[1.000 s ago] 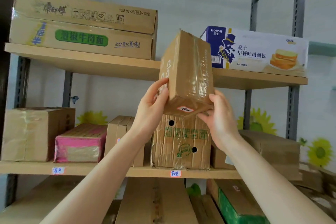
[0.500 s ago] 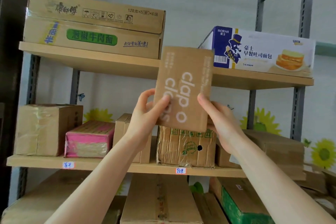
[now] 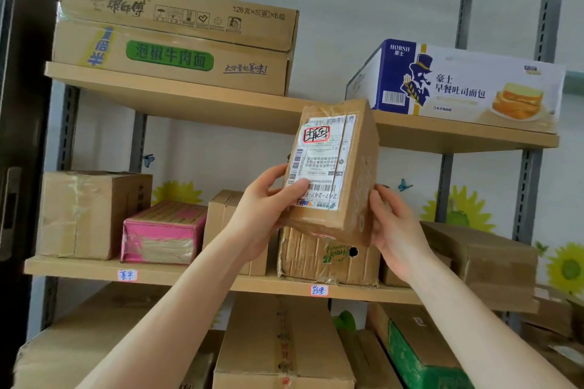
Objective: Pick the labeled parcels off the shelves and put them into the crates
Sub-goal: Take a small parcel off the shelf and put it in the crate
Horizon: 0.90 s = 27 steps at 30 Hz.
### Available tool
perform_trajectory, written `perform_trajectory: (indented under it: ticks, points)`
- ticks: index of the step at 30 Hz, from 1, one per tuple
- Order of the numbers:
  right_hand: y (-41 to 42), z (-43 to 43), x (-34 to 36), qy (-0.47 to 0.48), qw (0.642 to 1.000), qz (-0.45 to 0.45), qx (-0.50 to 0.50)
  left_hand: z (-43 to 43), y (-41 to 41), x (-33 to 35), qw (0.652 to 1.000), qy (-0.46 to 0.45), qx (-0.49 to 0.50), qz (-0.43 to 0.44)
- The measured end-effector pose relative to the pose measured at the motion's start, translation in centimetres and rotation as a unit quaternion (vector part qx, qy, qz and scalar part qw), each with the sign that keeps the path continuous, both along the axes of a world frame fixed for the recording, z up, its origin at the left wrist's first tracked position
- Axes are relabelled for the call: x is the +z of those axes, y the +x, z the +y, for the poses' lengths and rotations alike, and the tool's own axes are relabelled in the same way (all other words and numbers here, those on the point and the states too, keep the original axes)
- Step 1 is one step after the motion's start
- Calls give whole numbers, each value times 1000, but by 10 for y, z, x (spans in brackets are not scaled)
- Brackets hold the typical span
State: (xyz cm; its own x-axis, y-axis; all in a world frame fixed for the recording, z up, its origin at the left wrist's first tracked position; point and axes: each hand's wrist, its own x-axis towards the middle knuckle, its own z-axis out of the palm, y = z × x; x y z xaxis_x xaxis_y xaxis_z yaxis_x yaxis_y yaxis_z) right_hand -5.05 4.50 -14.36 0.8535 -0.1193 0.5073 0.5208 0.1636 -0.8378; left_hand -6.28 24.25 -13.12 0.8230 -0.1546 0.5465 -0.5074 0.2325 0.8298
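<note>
Gripped between our left hand [image 3: 264, 204] and right hand [image 3: 396, 230] at frame centre, the parcel [image 3: 354, 167] shows its label [image 3: 322, 161], presumably for checking.

Pale wall [image 3: 363, 25], sunflower stickers [image 3: 458, 205], grey metal shelf uprights [image 3: 527, 193]

I see open room on the upper shelf [image 3: 189, 104] between the noodle carton [image 3: 173, 41] and the bread box [image 3: 467, 82]; the middle shelf [image 3: 189, 276] is packed with cartons [image 3: 91, 215].
</note>
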Motion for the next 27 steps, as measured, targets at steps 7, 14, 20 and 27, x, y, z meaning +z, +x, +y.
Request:
perform_trajectory:
  ticks: [7, 14, 20, 27]
  points:
    - [-34, -13, -24, -51, 976, -37, -206, -30, -11, -22, 998, 8, -45, 35]
    - [-93, -82, -100, -45, 960, 102, -257, -121, -27, -97, 985, 69, -126, 94]
    - [-140, -151, -168, 19, 929, 230, -288, -217, -40, -166, 957, 148, -208, 140]
    - [-228, -232, -265, 97, 822, 378, -415, -336, -85, -269, 880, 280, -341, 175]
